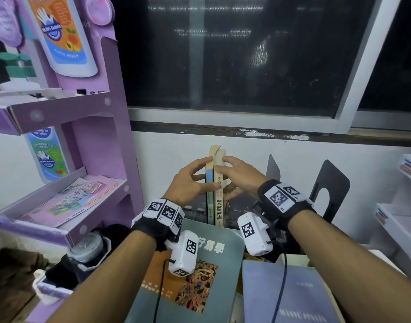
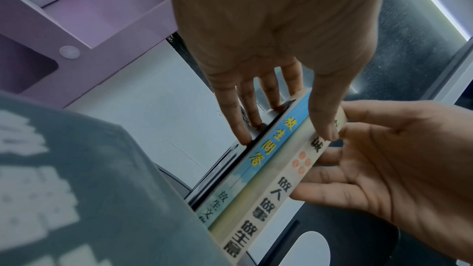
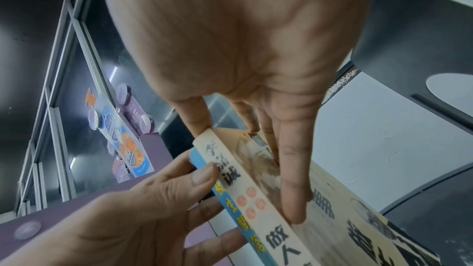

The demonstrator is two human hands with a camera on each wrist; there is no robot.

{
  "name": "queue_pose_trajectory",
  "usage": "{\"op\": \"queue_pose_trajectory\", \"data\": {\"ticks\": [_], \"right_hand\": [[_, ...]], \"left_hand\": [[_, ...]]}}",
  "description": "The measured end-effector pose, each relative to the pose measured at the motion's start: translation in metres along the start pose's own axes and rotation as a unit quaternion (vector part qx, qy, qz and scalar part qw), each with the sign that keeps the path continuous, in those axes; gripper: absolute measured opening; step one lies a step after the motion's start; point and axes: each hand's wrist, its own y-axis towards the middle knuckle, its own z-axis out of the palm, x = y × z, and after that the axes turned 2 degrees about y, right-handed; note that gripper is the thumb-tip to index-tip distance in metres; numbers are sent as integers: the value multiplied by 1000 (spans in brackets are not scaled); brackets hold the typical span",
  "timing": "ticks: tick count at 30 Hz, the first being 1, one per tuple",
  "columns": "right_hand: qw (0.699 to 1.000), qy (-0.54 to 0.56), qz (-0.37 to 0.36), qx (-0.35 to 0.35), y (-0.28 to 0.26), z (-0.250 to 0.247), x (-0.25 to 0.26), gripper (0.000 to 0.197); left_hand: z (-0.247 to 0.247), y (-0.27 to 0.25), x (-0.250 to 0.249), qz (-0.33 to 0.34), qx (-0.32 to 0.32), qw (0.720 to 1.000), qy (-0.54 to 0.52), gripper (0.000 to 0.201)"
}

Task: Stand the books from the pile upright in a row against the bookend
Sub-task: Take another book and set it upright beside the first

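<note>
Two thin books stand upright side by side by the back wall: a blue-spined book [image 1: 209,203] on the left and a cream-spined book [image 1: 219,206] on the right. My left hand [image 1: 205,176] grips them, thumb [image 2: 323,126] across the spines and fingers [image 2: 243,128] down the left side against a dark plate [image 2: 225,161]. My right hand [image 1: 224,180] holds the cream book [image 3: 258,215], fingers flat on its right cover and thumb at the spine's top. A black metal bookend [image 1: 330,190] stands apart to the right. A grey-green book [image 1: 206,271] and a blue-grey book [image 1: 290,297] lie flat in front.
A purple cardboard display shelf [image 1: 101,141] with leaflets rises close on the left. A second dark bookend plate [image 1: 273,170] stands by the wall behind my right hand. White trays [image 1: 398,220] sit at the right edge. A window sill runs above the books.
</note>
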Motion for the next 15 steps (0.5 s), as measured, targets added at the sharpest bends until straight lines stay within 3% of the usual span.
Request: {"op": "queue_pose_trajectory", "data": {"ticks": [15], "right_hand": [[1000,-1,-16,-3,8,4,0,54]], "left_hand": [[3,4,-1,25,-37,999,11,60]]}}
